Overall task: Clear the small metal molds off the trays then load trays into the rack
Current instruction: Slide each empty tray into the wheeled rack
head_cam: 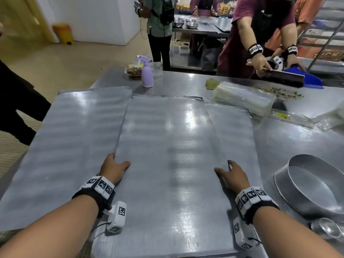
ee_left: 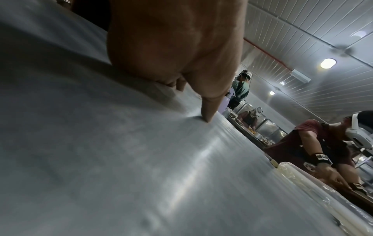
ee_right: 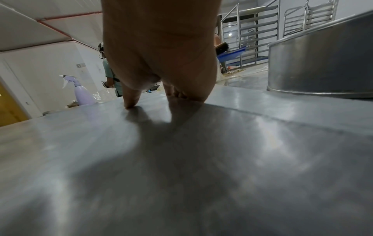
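A bare flat metal tray (head_cam: 167, 164) lies on top of two others, one (head_cam: 74, 136) sticking out to the left and one (head_cam: 238, 127) to the right. My left hand (head_cam: 114, 165) grips the top tray's left edge, thumb on top and fingers curled over the rim (ee_left: 177, 84). My right hand (head_cam: 230, 174) grips its right edge the same way, thumb (ee_right: 131, 102) pressed on the sheet. Small shiny metal molds (head_cam: 327, 228) sit at the table's lower right, off the trays. A steel rack (ee_right: 250, 32) stands beyond the table.
A large round metal pan (head_cam: 307, 183) sits just right of the trays. A lilac spray bottle (head_cam: 147, 73) and a stack of plastic bags (head_cam: 242, 97) lie behind them. Across the table a person sweeps crumbs with a brush (head_cam: 284, 79) into a blue dustpan (head_cam: 307, 79).
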Motion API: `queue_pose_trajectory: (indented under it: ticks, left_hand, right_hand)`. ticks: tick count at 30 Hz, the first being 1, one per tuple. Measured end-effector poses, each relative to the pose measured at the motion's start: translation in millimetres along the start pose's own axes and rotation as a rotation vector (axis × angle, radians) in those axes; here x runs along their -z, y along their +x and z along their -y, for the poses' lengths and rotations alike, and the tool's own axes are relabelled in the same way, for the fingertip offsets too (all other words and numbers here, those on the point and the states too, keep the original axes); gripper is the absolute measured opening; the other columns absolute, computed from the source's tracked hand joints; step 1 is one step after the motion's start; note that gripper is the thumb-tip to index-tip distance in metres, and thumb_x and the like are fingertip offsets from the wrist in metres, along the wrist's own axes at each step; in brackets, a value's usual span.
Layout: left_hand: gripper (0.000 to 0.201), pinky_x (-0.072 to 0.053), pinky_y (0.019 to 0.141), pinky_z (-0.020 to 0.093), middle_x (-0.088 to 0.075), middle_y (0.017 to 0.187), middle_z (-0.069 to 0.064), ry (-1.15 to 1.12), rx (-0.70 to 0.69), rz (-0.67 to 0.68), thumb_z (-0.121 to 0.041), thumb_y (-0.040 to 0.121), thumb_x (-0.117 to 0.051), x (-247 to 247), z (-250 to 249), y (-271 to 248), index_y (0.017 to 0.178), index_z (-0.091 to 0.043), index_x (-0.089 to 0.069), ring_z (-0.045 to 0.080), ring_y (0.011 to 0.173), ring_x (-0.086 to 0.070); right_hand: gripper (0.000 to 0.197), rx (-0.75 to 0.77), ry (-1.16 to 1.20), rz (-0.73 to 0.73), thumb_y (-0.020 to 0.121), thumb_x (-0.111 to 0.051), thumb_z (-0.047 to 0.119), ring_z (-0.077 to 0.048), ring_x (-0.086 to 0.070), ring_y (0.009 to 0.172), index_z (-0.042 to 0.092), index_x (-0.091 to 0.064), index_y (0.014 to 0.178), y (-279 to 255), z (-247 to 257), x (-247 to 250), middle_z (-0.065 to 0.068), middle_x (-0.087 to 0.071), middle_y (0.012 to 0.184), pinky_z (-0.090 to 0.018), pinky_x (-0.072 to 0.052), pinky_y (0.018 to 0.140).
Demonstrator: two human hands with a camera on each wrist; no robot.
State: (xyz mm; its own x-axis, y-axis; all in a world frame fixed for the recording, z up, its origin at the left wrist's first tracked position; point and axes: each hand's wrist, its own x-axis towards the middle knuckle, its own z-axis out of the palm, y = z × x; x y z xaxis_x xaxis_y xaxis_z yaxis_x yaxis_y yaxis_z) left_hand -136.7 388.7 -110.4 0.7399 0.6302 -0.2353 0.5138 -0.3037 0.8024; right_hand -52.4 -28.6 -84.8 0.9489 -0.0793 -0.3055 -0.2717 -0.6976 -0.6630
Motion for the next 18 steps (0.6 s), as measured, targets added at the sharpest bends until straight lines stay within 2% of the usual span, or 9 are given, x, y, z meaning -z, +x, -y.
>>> queue_pose_trajectory:
  ticks: [3, 7, 8, 10, 11, 13, 14, 16, 18]
  left_hand:
    - [0.052, -0.054, 0.093, 0.045, -0.072, 0.102, 0.003, 0.009, -0.040, 0.015, -0.041, 0.063, -0.078, 0.6, -5.9, 0.9, 0.107, -0.018, -0.063, 0.029, 0.094, -0.068]
    - [0.044, -0.054, 0.093, 0.043, -0.073, 0.102, 0.002, -0.002, -0.108, 0.039, -0.033, 0.070, -0.082, -10.1, -28.6, 1.5, 0.108, -0.016, -0.066, 0.028, 0.095, -0.069]
    - [0.042, -0.055, 0.093, 0.042, -0.073, 0.103, 0.002, -0.011, -0.122, 0.052, -0.029, 0.073, -0.082, -15.3, -35.4, 2.5, 0.109, -0.015, -0.066, 0.028, 0.096, -0.069]
    - [0.042, -0.054, 0.093, 0.040, -0.072, 0.105, 0.003, -0.015, -0.151, 0.086, -0.025, 0.076, -0.082, -28.2, -49.8, 4.1, 0.112, -0.012, -0.066, 0.027, 0.096, -0.069]
    - [0.045, -0.054, 0.093, 0.039, -0.072, 0.107, 0.004, -0.011, -0.166, 0.107, -0.026, 0.075, -0.083, -35.3, -56.9, 4.8, 0.114, -0.012, -0.066, 0.027, 0.097, -0.068]
    - [0.056, -0.054, 0.094, 0.041, -0.073, 0.108, 0.003, -0.011, -0.182, 0.154, -0.035, 0.068, -0.083, -48.2, -68.3, 5.6, 0.116, -0.012, -0.066, 0.026, 0.098, -0.069]
    - [0.062, -0.056, 0.094, 0.042, -0.073, 0.107, 0.002, -0.016, -0.183, 0.176, -0.041, 0.061, -0.081, -55.0, -72.2, 6.5, 0.115, -0.013, -0.066, 0.025, 0.097, -0.070]
    - [0.067, -0.057, 0.093, 0.045, -0.075, 0.104, 0.002, -0.026, -0.191, 0.222, -0.047, 0.053, -0.079, -69.7, -73.2, 13.8, 0.111, -0.015, -0.068, 0.024, 0.094, -0.072]
    - [0.061, -0.058, 0.091, 0.047, -0.076, 0.099, 0.000, -0.023, -0.204, 0.265, -0.046, 0.051, -0.079, -82.2, -76.0, 15.9, 0.104, -0.017, -0.069, 0.024, 0.091, -0.073]
  right_hand:
    - [0.064, -0.014, 0.022, -0.027, 0.086, -0.076, 0.037, -0.031, -0.057, 0.124, 0.010, -0.052, 0.139, -2.3, -5.2, 4.4, -0.008, -0.061, 0.137, -0.033, -0.042, 0.098]
    - [0.052, -0.034, 0.068, -0.088, 0.086, -0.076, 0.032, -0.027, -0.062, 0.110, 0.014, -0.058, 0.131, -9.6, -16.8, 19.9, -0.006, -0.067, 0.126, -0.026, -0.039, 0.085]
    - [0.051, -0.044, 0.083, -0.106, 0.086, -0.075, 0.031, -0.028, -0.061, 0.112, 0.013, -0.058, 0.131, -11.9, -19.6, 25.8, -0.007, -0.066, 0.125, -0.025, -0.037, 0.084]
    - [0.057, -0.064, 0.089, -0.138, 0.087, -0.075, 0.031, -0.031, -0.058, 0.121, 0.011, -0.056, 0.136, -15.0, -27.5, 36.8, -0.012, -0.063, 0.130, -0.027, -0.038, 0.088]
    - [0.063, -0.078, 0.097, -0.154, 0.086, -0.076, 0.035, -0.031, -0.056, 0.125, 0.011, -0.053, 0.139, -13.3, -35.7, 40.9, -0.013, -0.061, 0.135, -0.030, -0.040, 0.093]
    - [0.075, -0.101, 0.115, -0.190, 0.083, -0.077, 0.040, -0.031, -0.052, 0.130, 0.011, -0.047, 0.145, -14.5, -49.6, 48.9, -0.013, -0.055, 0.143, -0.036, -0.040, 0.104]
    - [0.075, -0.105, 0.122, -0.209, 0.083, -0.078, 0.039, -0.031, -0.053, 0.130, 0.010, -0.047, 0.144, -17.7, -54.9, 53.3, -0.011, -0.055, 0.142, -0.036, -0.039, 0.105]
    - [0.065, -0.116, 0.149, -0.238, 0.085, -0.077, 0.033, -0.029, -0.055, 0.126, 0.008, -0.051, 0.139, -21.2, -68.1, 59.7, -0.009, -0.060, 0.132, -0.035, -0.039, 0.102]
    - [0.048, -0.131, 0.165, -0.246, 0.084, -0.078, 0.031, -0.024, -0.061, 0.117, 0.016, -0.060, 0.125, -25.5, -78.3, 63.5, -0.001, -0.064, 0.114, -0.034, -0.044, 0.099]
